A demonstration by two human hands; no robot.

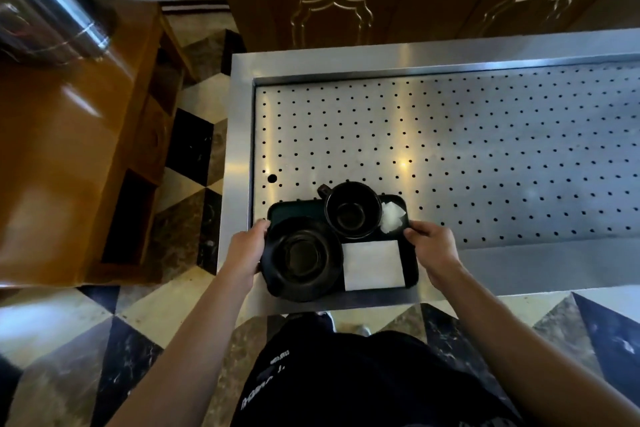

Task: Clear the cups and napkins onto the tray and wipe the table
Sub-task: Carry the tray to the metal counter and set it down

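Note:
A black tray (294, 210) sits at the near left corner of a steel perforated counter. On it stand a black cup (353, 210) with its handle pointing back left, a black saucer (300, 258) at the front left, a flat white napkin (374, 264) at the front right, and a crumpled white napkin (392, 217) at the back right. My left hand (246, 250) grips the tray's left edge beside the saucer. My right hand (433, 250) grips the tray's right edge.
The steel counter (485, 156) with its perforated top stretches to the right and back. A brown wooden cabinet (415, 3) stands behind it. A wooden table (69, 156) with a shiny metal vessel (45, 10) is at the left. Checkered floor tiles lie between.

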